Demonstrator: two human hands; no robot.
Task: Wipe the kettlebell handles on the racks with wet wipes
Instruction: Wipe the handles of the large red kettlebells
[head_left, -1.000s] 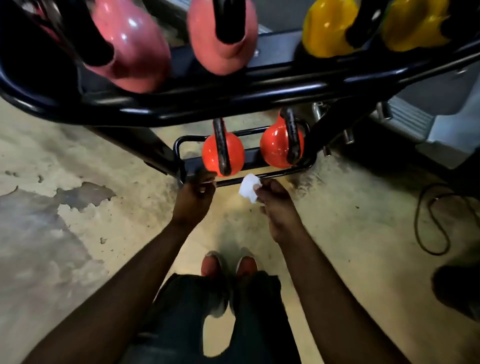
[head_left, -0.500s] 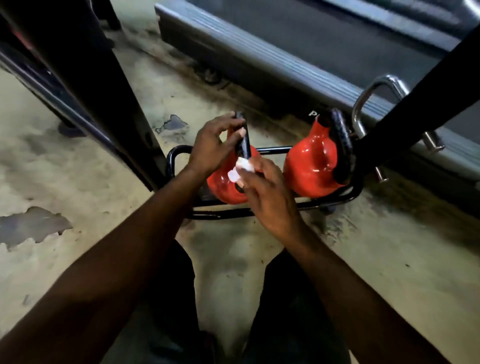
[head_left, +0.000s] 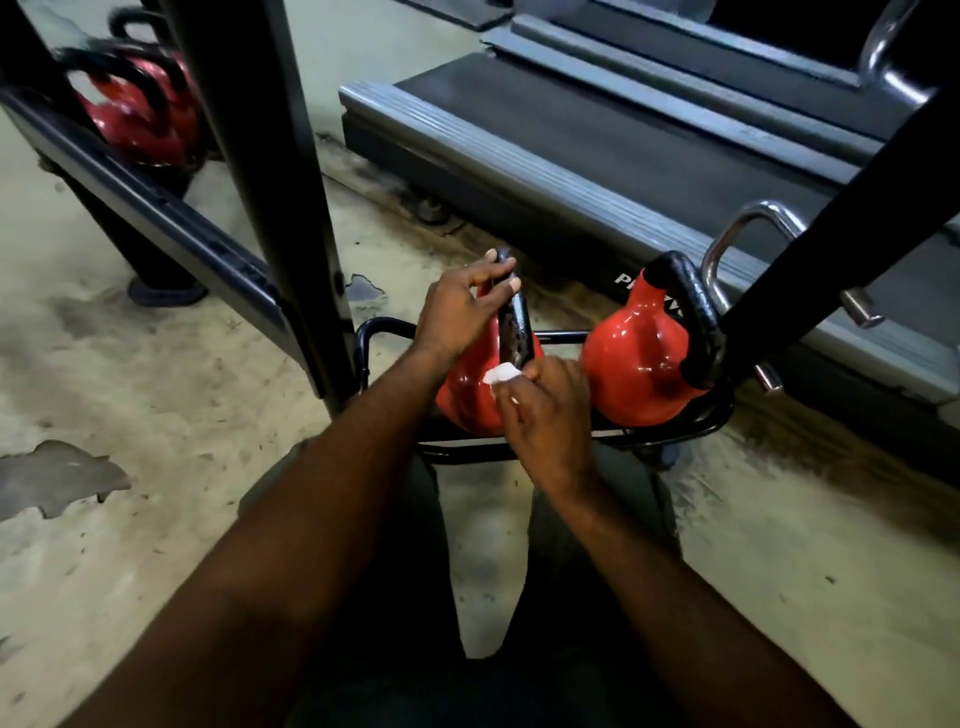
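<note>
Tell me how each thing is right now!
Left hand, holds the handle near its top.
Right hand, presses the wipe on the handle's base.
Wipe, bunched, touching the handle.
Left kettlebell, upright in the rack.
Right kettlebell, upright in the rack, untouched.

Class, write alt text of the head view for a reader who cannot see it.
A person's left hand grips the black handle of a red kettlebell on a low rack while the right hand holds a white wipe against it. A second red kettlebell sits alongside.
</note>
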